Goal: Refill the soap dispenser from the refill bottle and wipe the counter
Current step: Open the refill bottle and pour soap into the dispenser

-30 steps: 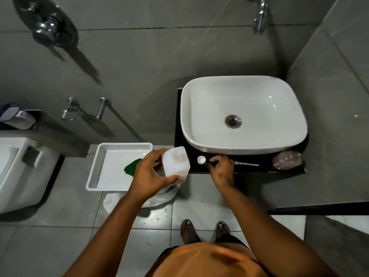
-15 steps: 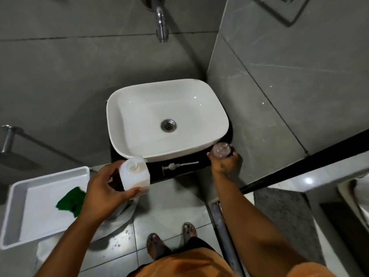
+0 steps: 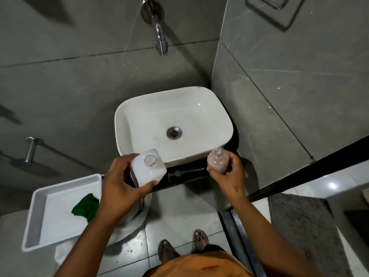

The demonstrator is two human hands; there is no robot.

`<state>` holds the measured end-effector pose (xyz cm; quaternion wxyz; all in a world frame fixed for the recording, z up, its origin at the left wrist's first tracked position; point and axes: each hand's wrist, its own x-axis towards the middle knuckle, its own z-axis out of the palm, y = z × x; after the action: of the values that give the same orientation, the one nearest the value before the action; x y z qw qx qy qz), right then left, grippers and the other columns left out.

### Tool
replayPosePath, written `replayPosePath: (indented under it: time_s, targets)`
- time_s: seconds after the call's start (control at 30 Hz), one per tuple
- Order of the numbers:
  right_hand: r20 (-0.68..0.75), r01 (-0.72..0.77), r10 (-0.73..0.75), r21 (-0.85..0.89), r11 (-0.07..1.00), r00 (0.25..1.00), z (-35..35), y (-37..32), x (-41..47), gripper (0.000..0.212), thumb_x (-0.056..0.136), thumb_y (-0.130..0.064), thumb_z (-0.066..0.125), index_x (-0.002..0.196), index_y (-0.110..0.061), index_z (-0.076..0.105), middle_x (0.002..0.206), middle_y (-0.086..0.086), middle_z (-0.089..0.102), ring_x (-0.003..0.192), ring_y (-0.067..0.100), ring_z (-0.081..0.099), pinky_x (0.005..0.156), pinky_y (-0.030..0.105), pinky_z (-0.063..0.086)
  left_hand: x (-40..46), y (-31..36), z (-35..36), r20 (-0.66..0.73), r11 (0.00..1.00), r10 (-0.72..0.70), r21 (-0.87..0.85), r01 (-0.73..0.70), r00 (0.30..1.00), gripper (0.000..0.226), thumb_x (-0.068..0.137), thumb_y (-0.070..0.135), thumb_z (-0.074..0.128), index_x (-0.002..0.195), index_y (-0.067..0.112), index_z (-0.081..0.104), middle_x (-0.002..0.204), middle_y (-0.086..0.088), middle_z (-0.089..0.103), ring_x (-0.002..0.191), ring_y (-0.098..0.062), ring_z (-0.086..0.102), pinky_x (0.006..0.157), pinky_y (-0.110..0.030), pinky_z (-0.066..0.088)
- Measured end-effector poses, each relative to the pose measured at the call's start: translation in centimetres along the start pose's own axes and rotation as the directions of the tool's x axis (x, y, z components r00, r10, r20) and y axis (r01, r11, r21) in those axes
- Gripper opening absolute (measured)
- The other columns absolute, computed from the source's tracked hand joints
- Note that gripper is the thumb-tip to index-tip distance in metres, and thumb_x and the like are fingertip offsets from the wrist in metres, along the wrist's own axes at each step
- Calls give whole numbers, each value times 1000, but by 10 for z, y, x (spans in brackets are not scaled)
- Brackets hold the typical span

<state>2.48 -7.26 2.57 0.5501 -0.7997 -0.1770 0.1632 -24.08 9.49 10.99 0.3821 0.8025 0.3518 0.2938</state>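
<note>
The refill bottle (image 3: pixel 148 168) is white, square and uncapped, its round mouth facing up; the left hand (image 3: pixel 119 184) grips it by the sides over the counter's (image 3: pixel 191 176) front edge. The right hand (image 3: pixel 229 176) is wrapped around the dispenser (image 3: pixel 217 160), a clear bottle with pinkish soap and an open neck, held just off the sink's (image 3: pixel 173 124) front right corner. Its pump (image 3: pixel 183 173) lies flat on the black counter between them. A white tray (image 3: pixel 40 216) holding a green cloth (image 3: pixel 85 205) sits to the left. Grey tiled walls, a wall tap (image 3: pixel 159 39) above
</note>
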Motion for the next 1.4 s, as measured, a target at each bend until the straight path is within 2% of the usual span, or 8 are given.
replayPosePath:
  time_s: [0.07, 0.17, 0.23, 0.4, 0.5, 0.87, 1.07, 1.4]
  targets:
    - [78, 74, -77, 42, 996, 994, -4, -18, -15, 75, 56, -38, 90, 122, -43, 55, 127, -16, 56, 117, 7, 59, 93, 35, 57, 9, 12, 1, -9, 997, 70, 41, -70, 997, 75, 56, 31, 96, 119, 42, 58, 116, 21, 56, 108, 1, 59, 87, -16, 50]
    - [152, 171, -181, 76, 982, 972, -6, -46, -29, 76, 56, -38, 90, 125, -40, 56, 128, -15, 57, 121, 9, 58, 94, 42, 57, 24, 33, 0, 13, 978, 174, 110, -175, 985, 71, 58, 26, 94, 121, 30, 62, 116, 12, 56, 108, 4, 56, 89, -10, 44]
    - [197, 235, -244, 69, 970, 949, -8, -65, -34, 78, 56, -37, 90, 126, -37, 55, 128, -13, 57, 121, 10, 57, 92, 41, 57, 33, 47, -2, 44, 958, 234, 156, -238, 971, 70, 60, 29, 89, 125, 24, 62, 119, 9, 54, 108, 1, 55, 91, -8, 41]
    - [266, 346, -342, 32, 938, 901, -10, -96, -41, 79, 54, -39, 88, 127, -33, 57, 123, -23, 52, 117, 3, 57, 92, 36, 57, 44, 73, -6, 49, 896, 329, 300, -329, 943, 71, 62, 37, 78, 129, 20, 62, 122, 7, 50, 114, -18, 53, 95, -29, 48]
    - [286, 368, -355, 7, 930, 890, -11, -104, -42, 79, 55, -31, 89, 128, -30, 59, 122, -27, 49, 113, 1, 56, 93, 37, 56, 47, 77, -7, 58, 860, 360, 366, -355, 931, 78, 56, 14, 87, 130, 17, 63, 123, -2, 55, 114, -26, 53, 94, -41, 50]
    - [312, 376, -360, 10, 927, 879, -10, -115, -45, 78, 56, -22, 89, 127, -28, 59, 118, -8, 56, 106, -1, 56, 93, 33, 55, 45, 98, -20, 73, 751, 426, 527, -398, 902, 79, 54, -2, 87, 129, 12, 65, 121, -10, 57, 112, -28, 47, 95, -44, 42]
    - [319, 378, -363, 13, 926, 876, -6, -118, -45, 79, 56, -24, 90, 129, -28, 59, 118, -7, 56, 106, 1, 57, 94, 32, 54, 43, 108, -22, 96, 707, 434, 580, -405, 896, 76, 56, -2, 88, 128, 11, 67, 121, -10, 57, 113, -27, 45, 96, -35, 35]
    - [314, 379, -369, 29, 925, 875, -1, -117, -43, 79, 54, -35, 88, 127, -34, 58, 118, -11, 56, 108, -7, 56, 92, 21, 52, 45, 113, -24, 114, 659, 451, 626, -416, 885, 74, 56, -3, 88, 126, 10, 69, 119, -13, 60, 112, -29, 46, 97, -42, 37]
